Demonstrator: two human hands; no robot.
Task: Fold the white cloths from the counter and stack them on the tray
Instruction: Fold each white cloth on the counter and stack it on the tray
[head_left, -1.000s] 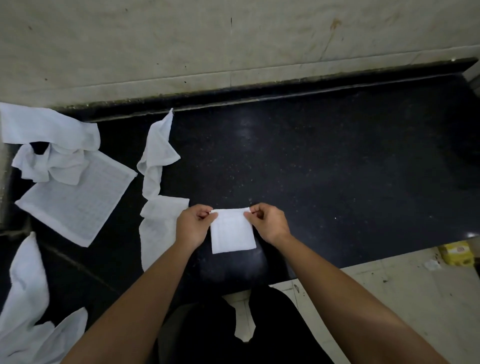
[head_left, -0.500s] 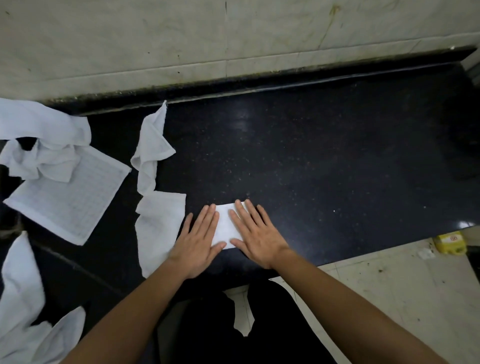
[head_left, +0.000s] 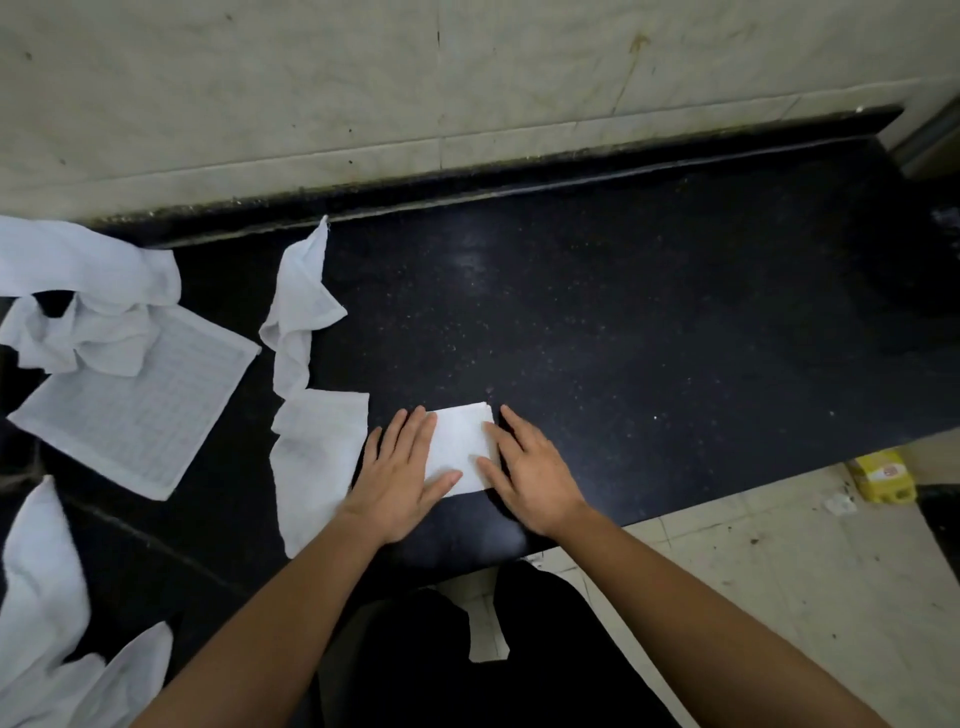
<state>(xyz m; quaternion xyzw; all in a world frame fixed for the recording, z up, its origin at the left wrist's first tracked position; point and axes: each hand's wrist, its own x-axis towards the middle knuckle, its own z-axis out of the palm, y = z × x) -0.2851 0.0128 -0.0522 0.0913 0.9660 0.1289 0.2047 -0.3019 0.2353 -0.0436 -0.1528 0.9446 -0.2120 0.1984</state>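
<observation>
L grip (head_left: 400, 473) & R grip (head_left: 530, 475) flat, released, pressing folded cloth (head_left: 460, 447) on counter (head_left: 623, 338).

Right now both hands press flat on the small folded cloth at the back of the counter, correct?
Not at the back. The head view shows the left hand and right hand flat on the small folded cloth, which lies near the front edge of the counter.

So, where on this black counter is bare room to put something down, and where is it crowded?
Bare: the counter right of the right hand, from the wall to the front edge; also the patch behind the folded cloth. Crowded: left of the left hand, where loose cloths lie.
</observation>
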